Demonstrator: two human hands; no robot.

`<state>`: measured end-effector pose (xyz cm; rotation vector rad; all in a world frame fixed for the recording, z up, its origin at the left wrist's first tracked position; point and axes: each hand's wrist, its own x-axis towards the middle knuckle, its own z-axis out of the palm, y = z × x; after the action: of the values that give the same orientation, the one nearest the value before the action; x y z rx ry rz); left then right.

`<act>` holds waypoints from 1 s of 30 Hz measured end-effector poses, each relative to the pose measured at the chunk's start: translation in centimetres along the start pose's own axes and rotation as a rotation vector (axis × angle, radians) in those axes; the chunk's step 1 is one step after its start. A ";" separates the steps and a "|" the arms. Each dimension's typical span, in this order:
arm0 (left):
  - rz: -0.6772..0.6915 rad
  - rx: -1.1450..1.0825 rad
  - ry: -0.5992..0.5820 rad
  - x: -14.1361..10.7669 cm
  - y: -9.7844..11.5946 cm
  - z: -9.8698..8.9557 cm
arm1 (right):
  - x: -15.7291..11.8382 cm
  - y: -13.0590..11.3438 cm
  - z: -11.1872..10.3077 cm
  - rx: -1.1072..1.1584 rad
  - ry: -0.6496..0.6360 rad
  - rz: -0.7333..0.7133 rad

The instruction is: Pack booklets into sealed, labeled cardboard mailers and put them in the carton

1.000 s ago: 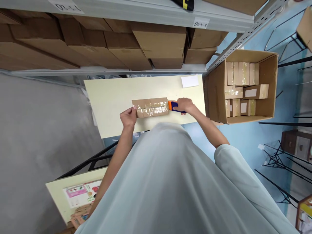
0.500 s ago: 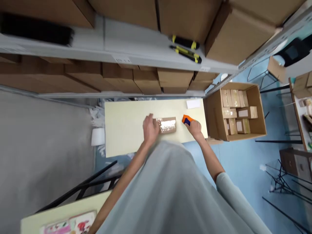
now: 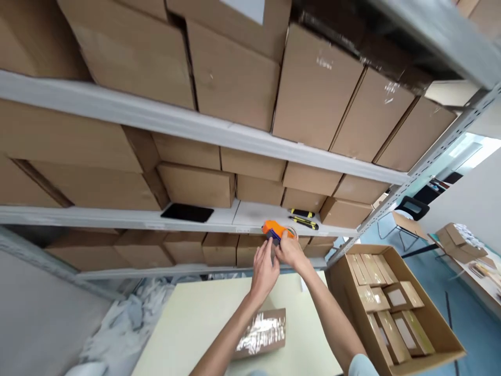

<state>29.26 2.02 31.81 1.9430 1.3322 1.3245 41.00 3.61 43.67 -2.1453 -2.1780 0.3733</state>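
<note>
In the head view, the right hand (image 3: pixel 290 251) grips an orange-and-dark-blue plastic hand tool (image 3: pixel 274 228) before a grey metal shelf (image 3: pixel 219 227). The left hand (image 3: pixel 265 271) has its fingertips at the tool's near side; I cannot tell whether they pinch it. Nearer, a shiny-taped brown cardboard box (image 3: pixel 266 331) lies on the cream flat table (image 3: pixel 203 308).

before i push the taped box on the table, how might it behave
The taped box probably won't roll, since it lies flat on the table. Its glossy tape may feel slippery, and its straight edges suggest it's fairly stiff.
</note>
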 end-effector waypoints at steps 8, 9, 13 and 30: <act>-0.084 0.029 -0.002 7.5 -2.3 -1.2 | 8.6 -4.5 -3.7 -0.111 0.060 -0.083; -0.071 0.022 0.008 7.2 -2.5 -1.1 | 9.2 -4.7 -3.8 -0.111 0.061 -0.075; -0.070 0.006 0.048 4.2 -3.3 -0.7 | 10.7 -4.6 -3.8 -0.102 0.067 -0.060; -0.894 0.137 -0.329 -25.5 -10.1 -9.6 | -18.6 7.9 20.5 0.423 0.003 0.342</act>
<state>14.05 -17.49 16.64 1.2607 1.8106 0.4687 44.86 -17.47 24.43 -2.2445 -1.5409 0.7692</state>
